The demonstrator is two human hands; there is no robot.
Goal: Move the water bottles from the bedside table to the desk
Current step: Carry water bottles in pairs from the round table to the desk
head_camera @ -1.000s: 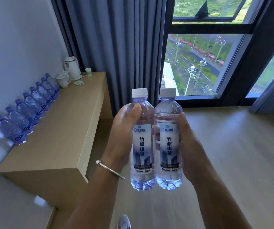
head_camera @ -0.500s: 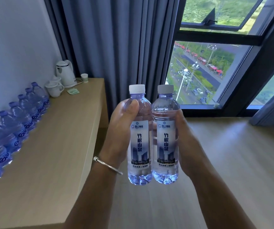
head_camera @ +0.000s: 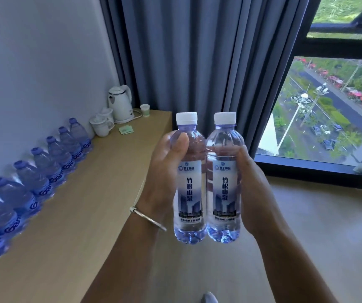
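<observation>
Fingers hidden behind bottles (head_camera: pixel 208 178), desk (head_camera: pixel 92 215) cropped

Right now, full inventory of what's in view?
held bottles: 2, clear with white caps, upright side by side in front of the person, off the desk edge
desk: 1, light wood, left along the wall
row bottles: at least 7, blue-capped, lined on desk against wall
kettle: 1, white, desk far end
cups: white, beside kettle
paper cup: 1, right of kettle
curtain: grey, behind desk
window: right
bracelet: silver, left wrist
left hand: grips left bottle
right hand: grips right bottle
</observation>
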